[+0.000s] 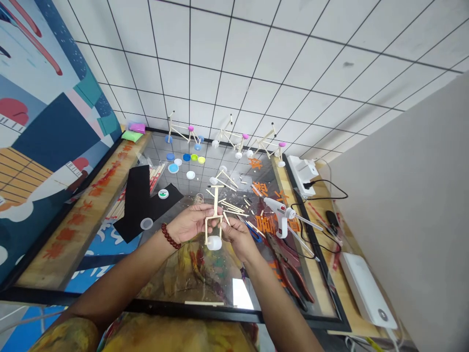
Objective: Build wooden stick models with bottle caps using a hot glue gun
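With the held piece as the clock's centre and twelve pointing away from the person, the glass-topped counter (pixel 164 288) spreads all round, slick enough that a dropped part could skid off among the litter. The black sheet (pixel 137 200) lies at nine to ten o'clock, where the left forearm could drag it. Pliers (pixel 295 278) rest at four, and a sideways elbow might knock them. At three, the glue gun (pixel 280 215) has its nozzle facing inward; its heat cannot be told, but a stray right wrist could touch the tip or snag its cord. Stick models (pixel 229 134) stand from eleven to one, likely to topple if an arm reached across. The left hand (pixel 190 222) grips the stick frame (pixel 214 216) at centre by its upright; the right hand (pixel 238 234) pinches a slanted stick (pixel 226 218) against its side, whether joined or not I cannot tell. Squeezing unevenly could twist a weak joint, or wrench off the white cap (pixel 214 243) at its six o'clock end. Loose sticks (pixel 232 209) at two to three could cling to wet glue.
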The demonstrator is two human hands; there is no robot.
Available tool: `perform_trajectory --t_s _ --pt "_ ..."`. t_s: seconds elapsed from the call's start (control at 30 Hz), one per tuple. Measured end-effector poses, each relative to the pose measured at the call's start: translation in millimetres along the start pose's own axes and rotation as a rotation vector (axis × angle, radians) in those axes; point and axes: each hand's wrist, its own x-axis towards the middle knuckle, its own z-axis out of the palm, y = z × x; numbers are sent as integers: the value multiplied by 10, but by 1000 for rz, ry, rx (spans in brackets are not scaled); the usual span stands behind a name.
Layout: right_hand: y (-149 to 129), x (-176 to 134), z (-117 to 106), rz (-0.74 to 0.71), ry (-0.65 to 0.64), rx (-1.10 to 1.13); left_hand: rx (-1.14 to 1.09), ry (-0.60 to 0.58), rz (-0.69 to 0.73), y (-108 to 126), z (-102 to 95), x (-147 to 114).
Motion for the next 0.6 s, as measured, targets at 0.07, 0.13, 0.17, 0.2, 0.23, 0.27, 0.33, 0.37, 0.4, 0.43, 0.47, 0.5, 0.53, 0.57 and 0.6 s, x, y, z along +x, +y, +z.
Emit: perform_trajectory --t_s 0.07,0.13,0.17,0.2,0.23,0.27,0.33,0.37,0.4,0.43,0.47,0.5,0.53,0.57,0.6 --pt "0 -15 26 -5 -2 6 87 36 51 -4 19 -13" --pt "2 -20 48 -24 37 31 206 58 155 13 50 -35" --pt "4 -21 55 -40 65 45 282 65 227 29 69 -48" --pt "4 -22 59 -58 88 57 367 78 307 46 87 -60" --pt "4 -23 59 -75 104 65 455 100 388 62 103 -72" --pt "4 -26 58 -94 112 69 540 134 463 75 115 -81" --pt "3 -35 58 -127 105 43 690 218 576 85 128 -90" --pt "4 -41 61 -142 93 12 750 258 612 82 129 -92" --pt "5 -46 68 -155 78 -28 798 289 638 74 130 -92" --pt "6 -51 78 -167 63 -71 834 310 660 64 130 -91" --pt "8 -54 91 -176 51 -111 858 325 680 53 133 -91" --pt "10 -56 104 -185 46 -140 872 335 697 43 136 -91" --pt "11 -57 117 -193 48 -159 881 339 708 35 141 -92" --pt "13 -57 126 -202 53 -171 882 340 715 30 146 -93" --pt "16 -56 131 -213 60 -181 878 340 717 26 149 -93"
